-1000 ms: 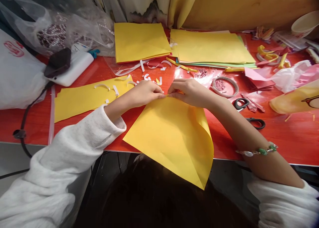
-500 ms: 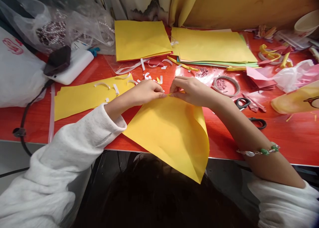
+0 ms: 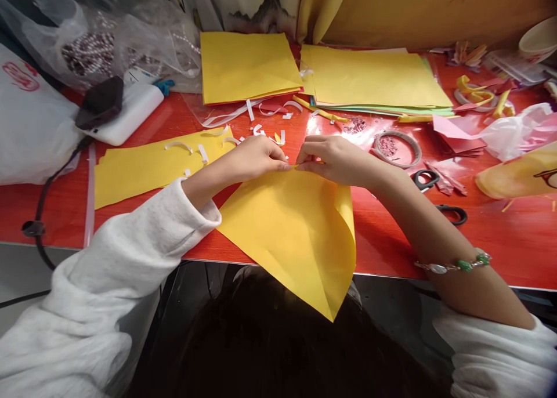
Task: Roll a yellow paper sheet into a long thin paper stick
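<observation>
A sheet of yellow paper (image 3: 291, 230) hangs from my fingers over the front edge of the red table. Its right side curls inward and its lower corner points down past the edge. My left hand (image 3: 260, 157) pinches the paper's top edge between thumb and fingers. Close beside it, my right hand (image 3: 328, 159) pinches the same edge, fingers bent. Both hands are closed, their fingertips nearly touching. White paper scraps (image 3: 258, 130) lie just beyond my hands. Left of them, cut yellow paper pieces (image 3: 139, 166) lie flat, partly behind my left forearm.
Yellow sheets (image 3: 248, 67) and a stack of coloured paper (image 3: 374, 79) lie at the back. To the right are a tape roll (image 3: 416, 148), scissors (image 3: 452, 214), pink paper (image 3: 456, 134) and a yellowish cup (image 3: 509, 177). A power bank (image 3: 126, 119) and plastic bags (image 3: 35, 119) stand left.
The lower corner and curled right side of the yellow sheet have swung a little to the left. Both hands keep their pinch in nearly the same place.
</observation>
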Motion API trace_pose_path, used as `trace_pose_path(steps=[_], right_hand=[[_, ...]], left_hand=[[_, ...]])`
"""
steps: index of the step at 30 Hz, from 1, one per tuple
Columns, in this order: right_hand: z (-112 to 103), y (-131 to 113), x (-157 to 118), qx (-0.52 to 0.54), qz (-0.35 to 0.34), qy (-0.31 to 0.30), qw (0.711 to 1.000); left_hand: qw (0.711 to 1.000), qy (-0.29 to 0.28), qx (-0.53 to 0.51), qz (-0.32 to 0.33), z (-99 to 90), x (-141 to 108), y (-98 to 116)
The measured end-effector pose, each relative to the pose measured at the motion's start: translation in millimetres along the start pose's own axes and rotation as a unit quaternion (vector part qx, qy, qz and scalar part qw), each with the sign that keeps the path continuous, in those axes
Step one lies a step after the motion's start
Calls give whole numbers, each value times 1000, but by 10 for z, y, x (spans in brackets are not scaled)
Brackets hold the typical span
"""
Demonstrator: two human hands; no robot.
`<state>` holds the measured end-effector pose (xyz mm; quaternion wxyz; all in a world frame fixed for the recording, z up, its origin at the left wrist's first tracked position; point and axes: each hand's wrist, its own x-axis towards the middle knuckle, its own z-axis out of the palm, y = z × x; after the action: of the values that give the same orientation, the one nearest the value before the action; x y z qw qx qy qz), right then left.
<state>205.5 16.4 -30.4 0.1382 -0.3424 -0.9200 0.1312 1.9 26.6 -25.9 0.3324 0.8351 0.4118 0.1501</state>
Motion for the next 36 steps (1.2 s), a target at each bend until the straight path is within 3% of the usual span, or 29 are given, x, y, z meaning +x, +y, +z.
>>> trace_pose_path(steps=[16,25,32,36], right_hand=[[-26,-36,-1,-17,3,-3,1000],[-89,-70,-10,8,5,-38,999],[-58,-47,-5,-13,-9,-11,1000],[-69,-53,-7,-3,3,-29,1000]], left_hand=[[998,-25,32,-51,-19,18,43],[999,-21,15,-44,-3,5,16],[997,-41,21,-66,-44,13,52],[997,-43,28,-64,-44,5,77]])
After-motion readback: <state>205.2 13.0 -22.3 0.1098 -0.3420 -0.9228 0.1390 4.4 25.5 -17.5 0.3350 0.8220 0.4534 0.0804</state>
